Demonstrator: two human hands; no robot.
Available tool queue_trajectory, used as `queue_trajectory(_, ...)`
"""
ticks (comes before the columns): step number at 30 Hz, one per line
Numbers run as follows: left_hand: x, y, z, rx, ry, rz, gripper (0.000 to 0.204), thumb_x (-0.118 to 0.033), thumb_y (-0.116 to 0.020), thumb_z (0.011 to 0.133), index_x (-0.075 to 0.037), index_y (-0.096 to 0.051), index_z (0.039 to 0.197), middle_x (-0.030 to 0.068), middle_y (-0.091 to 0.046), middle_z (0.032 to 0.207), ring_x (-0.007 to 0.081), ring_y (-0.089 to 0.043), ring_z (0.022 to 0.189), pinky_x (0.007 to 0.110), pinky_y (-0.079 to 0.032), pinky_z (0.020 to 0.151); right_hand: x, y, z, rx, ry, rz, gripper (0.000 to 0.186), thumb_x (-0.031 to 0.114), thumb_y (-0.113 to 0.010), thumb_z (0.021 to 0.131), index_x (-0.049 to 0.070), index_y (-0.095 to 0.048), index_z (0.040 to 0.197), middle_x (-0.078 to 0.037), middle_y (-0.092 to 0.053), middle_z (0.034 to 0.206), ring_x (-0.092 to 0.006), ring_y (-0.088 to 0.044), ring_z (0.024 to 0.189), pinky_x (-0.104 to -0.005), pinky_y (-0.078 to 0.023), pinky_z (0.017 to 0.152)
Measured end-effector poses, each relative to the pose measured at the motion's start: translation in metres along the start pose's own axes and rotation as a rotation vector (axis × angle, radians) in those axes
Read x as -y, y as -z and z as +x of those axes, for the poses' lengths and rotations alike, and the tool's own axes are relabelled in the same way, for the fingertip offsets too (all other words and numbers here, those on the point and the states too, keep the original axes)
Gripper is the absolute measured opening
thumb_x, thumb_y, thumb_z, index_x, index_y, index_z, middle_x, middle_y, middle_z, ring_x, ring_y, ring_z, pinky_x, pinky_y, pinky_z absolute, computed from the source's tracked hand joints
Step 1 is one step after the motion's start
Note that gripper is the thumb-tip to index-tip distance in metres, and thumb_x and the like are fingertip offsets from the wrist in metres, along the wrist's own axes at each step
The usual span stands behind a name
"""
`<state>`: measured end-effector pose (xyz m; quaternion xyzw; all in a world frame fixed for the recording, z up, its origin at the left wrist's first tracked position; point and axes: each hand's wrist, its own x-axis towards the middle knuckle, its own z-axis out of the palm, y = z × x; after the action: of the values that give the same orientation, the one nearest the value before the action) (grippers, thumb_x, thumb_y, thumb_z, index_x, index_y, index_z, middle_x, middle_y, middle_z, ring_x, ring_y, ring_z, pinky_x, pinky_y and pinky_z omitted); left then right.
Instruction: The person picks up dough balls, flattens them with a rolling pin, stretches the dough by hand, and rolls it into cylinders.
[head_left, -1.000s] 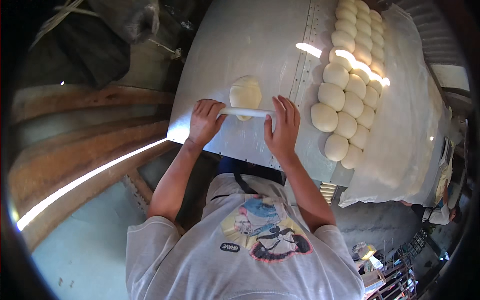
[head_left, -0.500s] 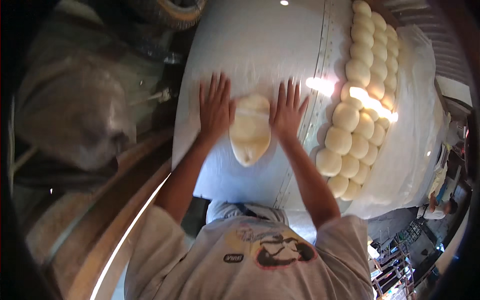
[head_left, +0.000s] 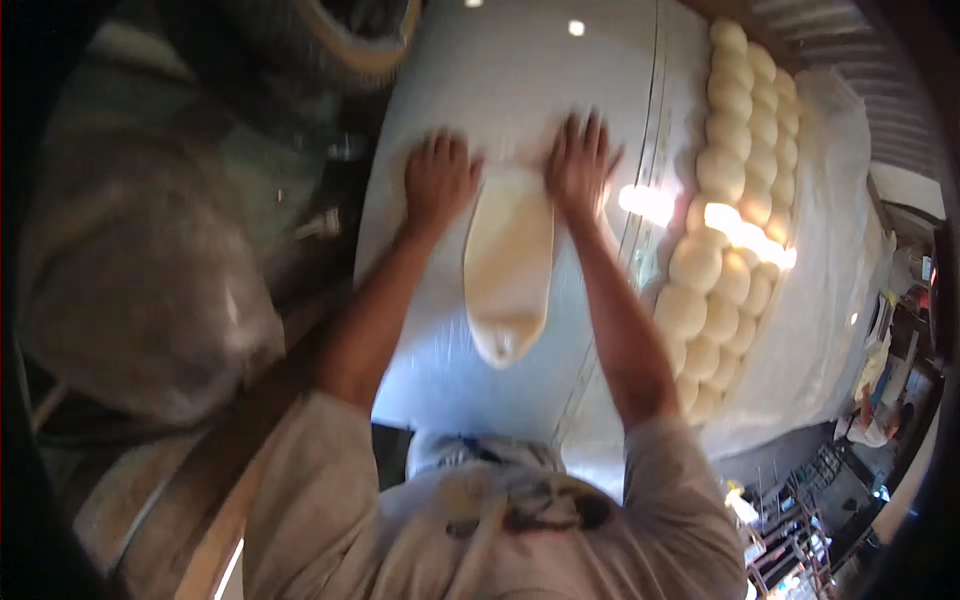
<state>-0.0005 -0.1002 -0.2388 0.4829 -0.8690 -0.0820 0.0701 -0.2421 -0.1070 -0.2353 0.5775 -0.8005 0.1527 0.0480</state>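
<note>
A long flattened piece of pale dough lies on the metal-topped table in front of me, its rounded tip towards my body. My left hand is beside the far left corner of the dough, fingers pointing away, shortened and slightly blurred. Across from it, my right hand is at the far right corner, fingers stretched forward and apart. Both palms face down. A faint pale band crosses the dough's far end between the hands; motion blur hides what it is.
Several rows of round dough balls line the table's right side, beside a translucent plastic sheet. A riveted seam runs along the metal. Left of the table are a bulky plastic-covered bundle and a wheel. Another person is far right.
Both hands have moved forward, away from my body, to the dough's far end. The dough looks longer, its near tip closer to me. The whole view has shifted slightly.
</note>
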Motion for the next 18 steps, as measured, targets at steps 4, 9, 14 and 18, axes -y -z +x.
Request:
queue_trajectory(4, -0.001, 0.032, 0.03, 0.177, 0.125, -0.031, 0.044, -0.045, -0.068, 0.089, -0.006, -0.066, 0.069, 0.0125, -0.065, 0.072, 0.0298, -0.068, 0.078, 0.042, -0.054, 0.073, 0.007, 0.01, -0.039, 0.192, 0.063, -0.024, 0.069, 0.04, -0.046, 0.1, 0.002, -0.032, 0.155, -0.025, -0.025, 0.163, -0.0401, -0.022, 0.152, -0.0669, -0.012, 0.119)
queue_trajectory(9, -0.023, 0.046, -0.052, 0.057, 0.023, -0.154, 0.068, -0.045, -0.082, 0.076, 0.001, -0.061, 0.12, 0.0216, -0.06, 0.129, 0.0364, -0.056, 0.121, 0.051, -0.044, 0.101, 0.013, 0.063, -0.143, 0.496, 0.02, -0.052, 0.079, 0.047, -0.046, 0.1, 0.0, -0.024, 0.158, -0.022, -0.013, 0.167, -0.0396, -0.013, 0.155, -0.0655, -0.008, 0.12)
queue_trajectory(14, -0.041, 0.028, -0.127, 0.043, -0.043, -0.13, 0.091, -0.048, -0.072, 0.082, 0.005, -0.04, 0.148, 0.0271, -0.038, 0.155, 0.042, -0.034, 0.146, 0.054, -0.029, 0.118, 0.009, 0.066, -0.194, 0.417, 0.09, 0.032, 0.077, 0.046, -0.047, 0.101, -0.006, -0.026, 0.154, -0.026, -0.023, 0.163, -0.0395, -0.02, 0.152, -0.0633, -0.015, 0.12)
queue_trajectory(18, -0.064, 0.046, -0.252, 0.175, -0.082, -0.277, 0.084, -0.049, -0.056, 0.092, 0.011, -0.038, 0.148, 0.0313, -0.038, 0.154, 0.0422, -0.033, 0.148, 0.054, -0.023, 0.121, 0.006, 0.12, -0.331, 0.508, 0.148, 0.09, 0.072, 0.042, -0.048, 0.101, -0.01, -0.033, 0.149, -0.027, -0.028, 0.161, -0.0401, -0.024, 0.151, -0.0631, -0.015, 0.12)
